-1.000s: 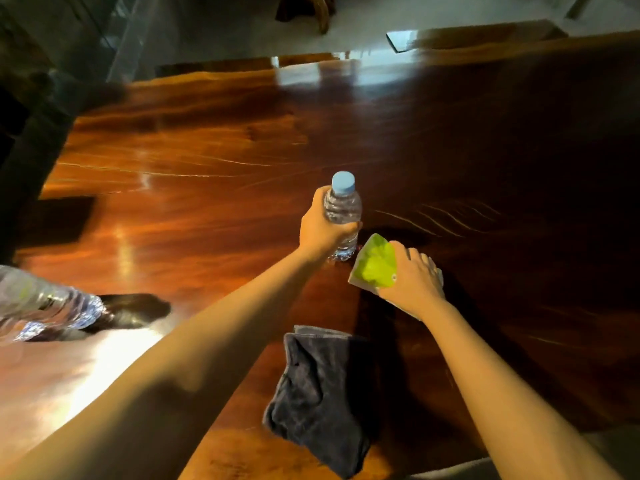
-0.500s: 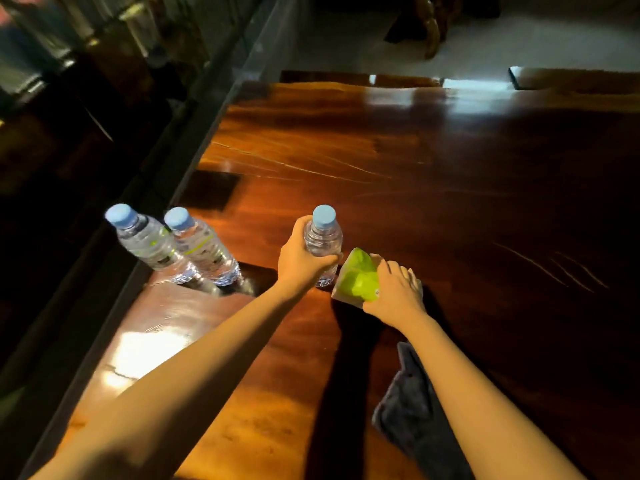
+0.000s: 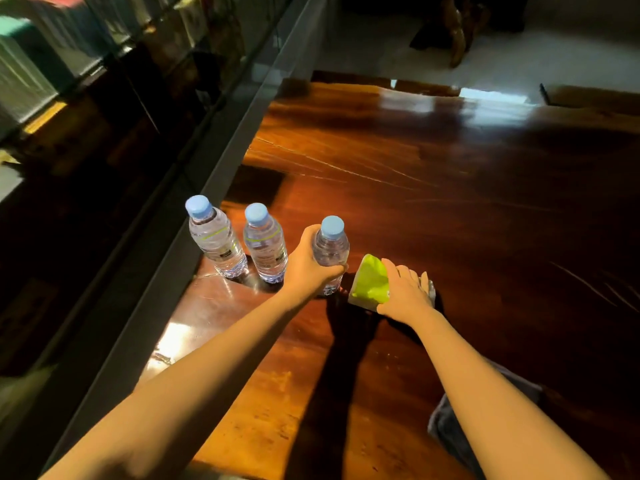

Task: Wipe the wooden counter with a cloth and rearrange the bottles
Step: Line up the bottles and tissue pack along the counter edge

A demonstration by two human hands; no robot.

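Note:
My left hand [image 3: 308,268] grips a small clear water bottle [image 3: 330,249] with a blue cap, standing upright on the glossy wooden counter [image 3: 450,209]. Two more blue-capped bottles stand to its left near the counter's left edge: one bottle [image 3: 265,245] close by, the other bottle [image 3: 214,239] further left. My right hand [image 3: 405,294] rests on a white and lime-green packet [image 3: 370,284] just right of the held bottle. A dark grey cloth [image 3: 446,427] lies on the counter at the lower right, mostly hidden behind my right forearm.
A grey metal ledge [image 3: 194,216] with a glass panel runs along the counter's left edge. Beyond the counter's far edge is a pale floor [image 3: 519,57] with dark wooden furniture legs [image 3: 457,39].
My left hand has carried the bottle leftward until it sits close beside the two standing bottles. My right hand moved along with the green packet. The view swung left, shifting the cloth to the lower right.

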